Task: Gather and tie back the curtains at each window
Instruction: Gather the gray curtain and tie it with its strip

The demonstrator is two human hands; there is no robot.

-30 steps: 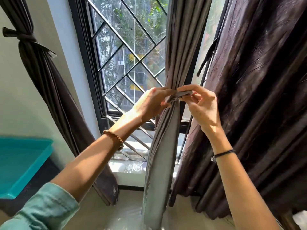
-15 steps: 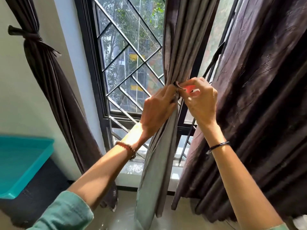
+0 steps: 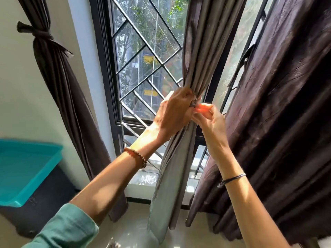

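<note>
Where the pale wall fills the left side, a teal tray (image 3: 26,169) rests on a dark piece of furniture. Above it the left curtain (image 3: 59,83) hangs bunched into a narrow column, with a dark band (image 3: 41,35) knotted round it high up. Next comes the window (image 3: 143,68), its black frame crossed by diagonal bars, with sunlit trees beyond the glass and a pale sill below.

A forearm in a rolled teal sleeve (image 3: 68,228), wearing a beaded bracelet (image 3: 136,158), reaches up to the left hand (image 3: 175,113). Its fingers are curled round the middle curtain (image 3: 202,51), a grey one gathered into a tight bundle in front of the window's upright post and squeezed in at the waist. Touching it on the far side, the right hand (image 3: 209,120) pinches a small scrap of fabric (image 3: 193,104) at that same waist between thumb and forefinger. Whether that scrap is a tie or a fold of the curtain cannot be told. A thin black cord (image 3: 231,179) circles the right wrist. Furthest right, the dark brown curtain (image 3: 286,104) hangs loose and spread, untied.
</note>
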